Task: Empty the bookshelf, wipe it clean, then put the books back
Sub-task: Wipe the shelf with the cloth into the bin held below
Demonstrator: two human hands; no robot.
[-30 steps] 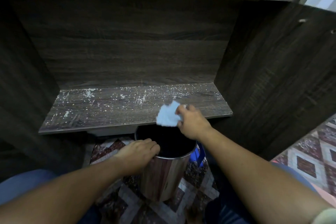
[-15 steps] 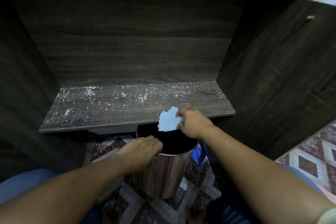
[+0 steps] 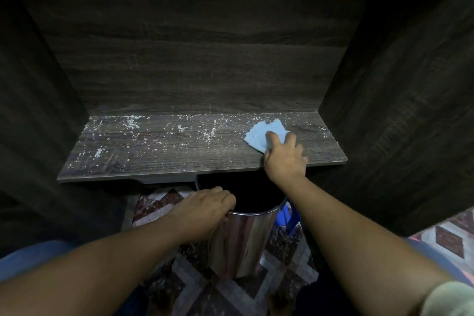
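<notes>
Dark wood shelf [image 3: 154, 151], white-speckled; pale blue cloth [image 3: 259, 134] at right; steel bin [image 3: 238, 238] below

hands: 2, left hand [image 3: 205, 209] and right hand [image 3: 284, 159]
cloth [image 3: 261, 134]: 1
metal bin [image 3: 238, 238]: 1
shelf board [image 3: 154, 151]: 1
</notes>
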